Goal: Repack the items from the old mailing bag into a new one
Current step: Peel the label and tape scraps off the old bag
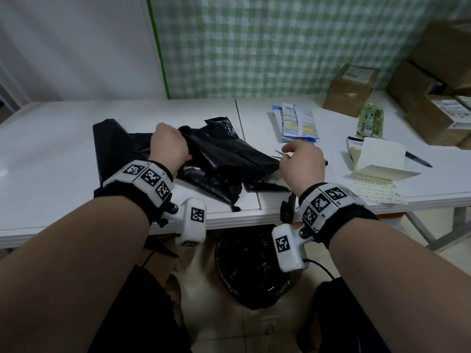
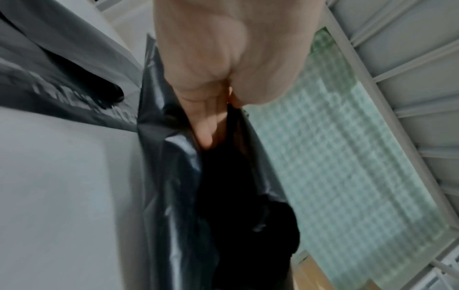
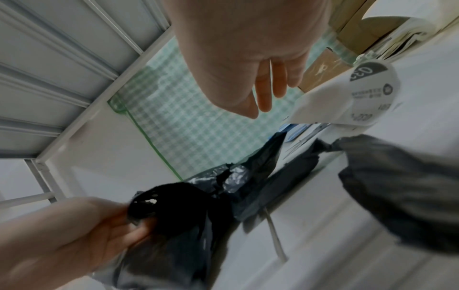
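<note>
The person's left hand (image 1: 168,146) sat on the white worktop (image 1: 63,154) with its grip pinching a bunched fold of the crumpled black mailing bag (image 1: 224,159). In the left wrist view the fingers (image 2: 203,125) curled into the dark plastic, and something black and soft showed inside the bag's mouth. The right wrist view showed the same hand holding a dark bundle at the bag's torn end.

The crumpled bag lay near the middle of the worktop, its ragged lower edge reaching toward the front lip. A second, flat black mailing bag (image 1: 112,141) lay under and to the left of it, one corner pointing toward the wall.

The right hand (image 1: 303,164) hovered just right of the crumpled bag, its grip loose and spread, holding nothing; in the right wrist view its fingers (image 3: 263,94) hung straight and slightly apart. Beneath that hand lay a pair of scissors (image 1: 279,155), blades pointing left, touching the bag's right edge.

Farther right on the worktop sat a stack of blue and white printed packets (image 1: 298,123), a green patterned packet (image 1: 370,121), an open notepad (image 1: 377,164) with a pen (image 1: 418,159) beside it, and brown cardboard boxes (image 1: 351,90) against the green checked wall. Under the worktop stood a bin lined with black plastic (image 1: 252,268).
</note>
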A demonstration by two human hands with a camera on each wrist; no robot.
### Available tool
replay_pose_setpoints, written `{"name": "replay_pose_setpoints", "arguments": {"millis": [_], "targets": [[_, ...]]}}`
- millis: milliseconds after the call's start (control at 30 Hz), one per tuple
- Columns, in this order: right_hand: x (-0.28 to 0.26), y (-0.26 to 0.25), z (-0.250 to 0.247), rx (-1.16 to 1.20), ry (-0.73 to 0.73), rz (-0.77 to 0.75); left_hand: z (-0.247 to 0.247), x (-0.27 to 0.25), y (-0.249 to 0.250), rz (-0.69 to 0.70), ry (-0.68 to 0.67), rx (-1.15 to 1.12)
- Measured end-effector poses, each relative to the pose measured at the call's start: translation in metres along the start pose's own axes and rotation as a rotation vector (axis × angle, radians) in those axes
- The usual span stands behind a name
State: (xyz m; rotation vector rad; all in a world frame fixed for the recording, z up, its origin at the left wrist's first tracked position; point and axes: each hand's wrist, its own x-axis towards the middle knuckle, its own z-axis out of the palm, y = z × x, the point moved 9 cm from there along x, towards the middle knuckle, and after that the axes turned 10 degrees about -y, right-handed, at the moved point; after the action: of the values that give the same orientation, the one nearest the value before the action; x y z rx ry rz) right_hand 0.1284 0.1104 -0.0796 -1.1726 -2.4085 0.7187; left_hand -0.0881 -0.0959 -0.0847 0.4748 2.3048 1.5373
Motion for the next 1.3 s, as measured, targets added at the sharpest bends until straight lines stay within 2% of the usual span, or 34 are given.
{"name": "replay_pose_setpoints", "arguments": {"millis": [100, 200, 333, 400, 500, 600, 700, 800, 867, 933, 1033, 1100, 1200, 1300], "targets": [[0.004, 0.003, 0.003, -0.007, -0.039, 0.016, -0.002, 0.016, 0.005, 0.071, 0.06, -0.061], [0.008, 0.003, 0.005, -0.003, -0.074, 0.008, 0.002, 0.045, -0.001, 0.065, 0.063, -0.084], [0.02, -0.007, 0.023, 0.006, -0.22, -0.027, 0.005, 0.019, 0.053, 0.167, 0.056, -0.136], [0.028, -0.015, 0.034, -0.03, -0.313, -0.032, 0.01, 0.023, 0.068, 0.223, 0.053, -0.182], [0.04, -0.028, 0.041, -0.03, -0.366, -0.053, 0.015, 0.034, 0.08, 0.266, 0.047, -0.26], [0.052, -0.037, 0.048, -0.025, -0.37, -0.057, 0.021, 0.047, 0.079, 0.238, 0.012, -0.383], [0.061, -0.042, 0.056, -0.015, -0.388, -0.048, 0.038, 0.064, 0.055, 0.075, -0.07, -0.466], [0.063, -0.046, 0.064, -0.013, -0.418, -0.072, 0.065, 0.064, 0.024, -0.129, -0.359, -0.135], [0.063, -0.045, 0.067, 0.028, -0.419, -0.071, 0.072, 0.058, 0.009, -0.181, -0.521, 0.078], [0.062, -0.041, 0.072, 0.052, -0.439, -0.059, 0.061, 0.058, 0.006, -0.12, -0.497, 0.264], [0.057, -0.039, 0.078, 0.074, -0.444, -0.042, 0.03, 0.059, 0.006, -0.014, -0.386, 0.751], [0.05, -0.04, 0.079, 0.12, -0.436, -0.038, 0.01, 0.054, -0.011, -0.104, -0.393, 0.941], [0.039, -0.045, 0.081, 0.165, -0.458, -0.051, -0.015, 0.042, -0.043, -0.278, -0.434, 1.071], [0.027, -0.054, 0.08, 0.203, -0.474, -0.072, -0.028, 0.037, -0.058, -0.288, -0.389, 1.161]]}}
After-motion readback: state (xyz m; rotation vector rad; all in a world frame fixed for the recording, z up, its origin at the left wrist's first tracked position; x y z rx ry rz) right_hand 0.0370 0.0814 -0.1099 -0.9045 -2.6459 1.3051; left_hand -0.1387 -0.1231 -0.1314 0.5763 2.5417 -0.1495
